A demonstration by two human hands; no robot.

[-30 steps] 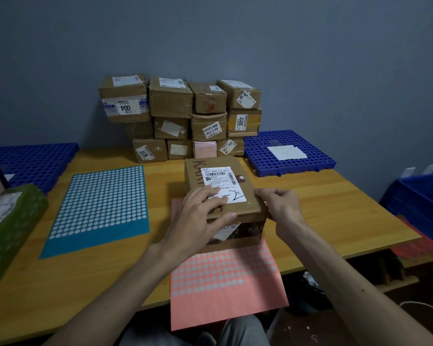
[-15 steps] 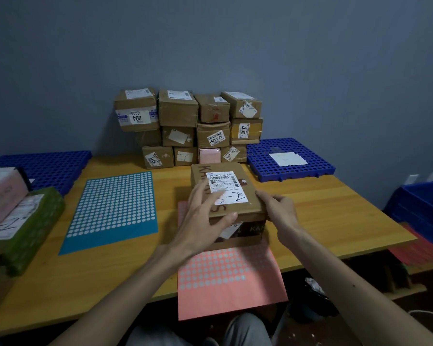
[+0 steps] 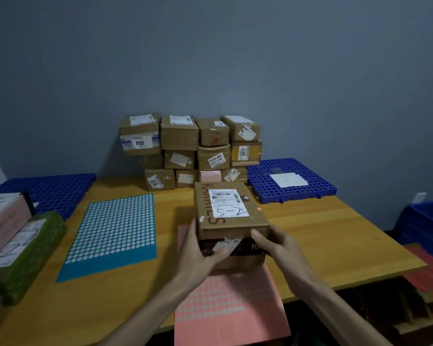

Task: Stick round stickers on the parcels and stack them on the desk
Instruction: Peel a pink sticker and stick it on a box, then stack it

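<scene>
Head view: the brown parcel point(image 3: 231, 221) sits at the centre of the frame, its far end over the bare desk point(image 3: 335, 236) and its near end over the top of the pink sticker sheet point(image 3: 225, 308), which hangs off the desk's near edge at the bottom.

The left hand point(image 3: 198, 253) clasps the parcel's near corner on the frame's left. Its thumb lies across the front face and its fingers wrap the side. The right hand point(image 3: 276, 245) curls round the opposite near corner, thumb at the top front edge.

A grip on both corners suits a lift, probably toward the stack of parcels point(image 3: 190, 151) against the wall, upper centre.

The white label point(image 3: 229, 204) faces up. A small pink dot point(image 3: 259, 209) beside it looks like a round sticker, though it is too small to be sure. If so, this parcel is ready to stack.

The blue sticker sheet point(image 3: 115, 233) lies flat at centre left, within reach of the left hand. A green parcel point(image 3: 33, 253) waits at the frame's left edge, likely next in line. A blue grid mat point(image 3: 290, 181) with white paper on it lies at centre right.
</scene>
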